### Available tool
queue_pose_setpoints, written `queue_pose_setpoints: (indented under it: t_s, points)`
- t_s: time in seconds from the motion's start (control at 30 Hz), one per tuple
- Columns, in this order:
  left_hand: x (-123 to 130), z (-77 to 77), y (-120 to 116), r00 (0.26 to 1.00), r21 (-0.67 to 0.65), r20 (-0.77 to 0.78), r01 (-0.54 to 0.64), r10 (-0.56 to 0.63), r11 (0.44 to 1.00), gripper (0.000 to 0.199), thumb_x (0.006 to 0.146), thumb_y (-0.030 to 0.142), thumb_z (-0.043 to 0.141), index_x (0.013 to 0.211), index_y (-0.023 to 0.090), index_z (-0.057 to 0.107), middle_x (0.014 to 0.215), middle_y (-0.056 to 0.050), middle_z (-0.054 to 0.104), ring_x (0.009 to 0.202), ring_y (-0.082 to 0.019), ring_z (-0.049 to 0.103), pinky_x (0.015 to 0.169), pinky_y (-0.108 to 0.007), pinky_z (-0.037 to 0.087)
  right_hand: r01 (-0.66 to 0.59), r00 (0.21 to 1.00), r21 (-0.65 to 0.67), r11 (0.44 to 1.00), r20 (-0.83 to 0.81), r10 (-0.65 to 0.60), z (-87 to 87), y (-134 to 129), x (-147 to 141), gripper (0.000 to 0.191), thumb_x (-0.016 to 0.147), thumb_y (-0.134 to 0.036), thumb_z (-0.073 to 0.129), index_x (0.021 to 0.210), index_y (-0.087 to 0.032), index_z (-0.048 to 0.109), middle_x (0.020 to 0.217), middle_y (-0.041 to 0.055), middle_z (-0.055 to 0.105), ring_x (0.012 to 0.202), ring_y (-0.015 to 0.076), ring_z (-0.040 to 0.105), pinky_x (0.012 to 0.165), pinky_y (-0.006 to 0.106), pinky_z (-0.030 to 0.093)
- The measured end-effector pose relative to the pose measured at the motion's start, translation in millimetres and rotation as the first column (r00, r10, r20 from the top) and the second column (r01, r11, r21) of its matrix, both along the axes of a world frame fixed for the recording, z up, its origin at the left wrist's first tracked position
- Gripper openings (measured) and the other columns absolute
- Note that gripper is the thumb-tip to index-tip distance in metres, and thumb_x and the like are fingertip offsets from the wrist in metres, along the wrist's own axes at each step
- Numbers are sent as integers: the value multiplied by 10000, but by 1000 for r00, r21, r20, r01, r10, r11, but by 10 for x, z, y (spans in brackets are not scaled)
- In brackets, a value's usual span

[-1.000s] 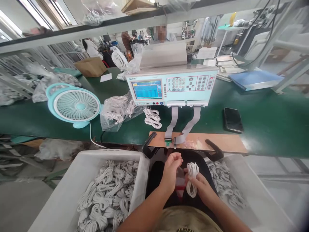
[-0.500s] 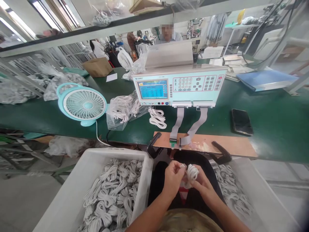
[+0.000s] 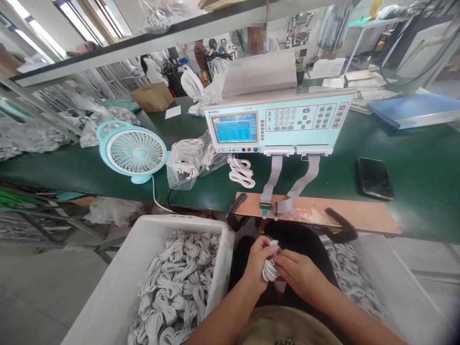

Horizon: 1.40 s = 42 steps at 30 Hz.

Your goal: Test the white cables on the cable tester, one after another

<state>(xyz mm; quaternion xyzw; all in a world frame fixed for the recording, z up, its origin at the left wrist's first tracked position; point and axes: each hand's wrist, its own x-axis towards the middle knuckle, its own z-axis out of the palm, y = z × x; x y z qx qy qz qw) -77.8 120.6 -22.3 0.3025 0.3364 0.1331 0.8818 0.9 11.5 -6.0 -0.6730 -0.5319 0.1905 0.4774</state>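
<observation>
A coiled white cable (image 3: 269, 271) is between my two hands, above my lap. My left hand (image 3: 258, 262) is closed around the coil, with a small pale connector (image 3: 274, 243) sticking up by its thumb and fingertips. From the other side my right hand (image 3: 295, 269) reaches in, fingers together and tips against the cable just below the connector. What exactly those tips pinch is partly hidden. Just beyond my hands, two grey ribbon cables (image 3: 276, 175) run from the bench tester (image 3: 276, 122) to small sockets at the edge of a wooden board (image 3: 373, 216).
A white bin (image 3: 143, 235) heaped with coiled cables (image 3: 179, 282) stands left; another bin (image 3: 398, 273) holds more at right. Black clamps (image 3: 235, 213) grip the board. On the bench are a fan (image 3: 140, 153), bagged cables (image 3: 187, 163), a loose coil (image 3: 241, 172) and a phone (image 3: 375, 178). A person sits opposite.
The coil has shifted from my right hand into my left. My right hand has turned, its fingers now lying toward the connector. The view has swung slightly left.
</observation>
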Motion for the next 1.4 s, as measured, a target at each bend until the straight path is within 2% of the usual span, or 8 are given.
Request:
queue_pose_setpoints:
  t_s: [0.1,0.17,0.27,0.37,0.63,1.07,1.23,1.4]
  points:
    - [28,-22,-28,995,99,4,-98,99,990,312,617,249,751,697,176,459,603,62,483,530,-61,460,534,-173,360,55,998,-39,998,-26,-56,-17,85,94,199,902,-260,448,798,-204,608,721,36,565,645,173,518,602,283,426]
    - [58,-45,-20,990,210,-6,-139,143,968,294,649,293,745,722,179,485,627,60,484,556,-68,471,557,-181,384,195,963,-39,980,-184,-199,-89,170,159,245,902,-325,465,713,-205,564,648,5,518,599,158,473,572,270,395]
    - [111,-83,60,987,352,-16,-145,161,925,263,649,288,748,804,178,565,679,44,519,606,-82,500,591,-193,417,328,803,-77,942,-503,-320,-225,318,224,305,833,-446,577,668,-190,567,599,-15,495,577,146,438,545,255,371]
    - [150,-108,184,992,391,-62,-79,112,917,275,627,308,756,817,148,640,685,11,568,609,-104,524,576,-211,435,365,660,-116,924,-667,-344,-307,437,244,366,755,-523,648,664,-174,590,583,-15,501,547,137,425,505,250,358]
    - [142,-97,456,995,332,-83,75,-50,940,314,621,362,753,814,120,697,651,-31,635,562,-135,556,581,-274,491,421,556,-163,892,-731,-397,-338,522,265,376,723,-534,683,737,-160,650,622,7,585,554,150,489,536,266,410]
    - [163,-158,601,976,493,-117,219,-185,842,297,748,451,638,715,156,648,613,-8,609,527,-137,549,558,-256,453,436,558,-157,886,-725,-403,-217,532,228,320,719,-490,706,723,-175,650,646,2,594,595,157,506,577,265,422]
    - [165,-138,636,965,563,-129,261,-229,784,346,765,500,608,674,167,631,619,-7,571,590,-142,518,561,-235,425,446,401,-215,869,-820,-409,-228,589,223,343,653,-488,757,670,-165,642,570,7,589,486,137,479,479,258,402]
    - [210,-164,614,980,649,-120,198,-158,735,312,796,440,572,649,174,644,664,-22,557,639,-149,501,582,-233,420,467,280,-219,857,-882,-378,-242,632,242,290,587,-429,808,651,-181,670,553,10,610,499,155,522,495,265,427]
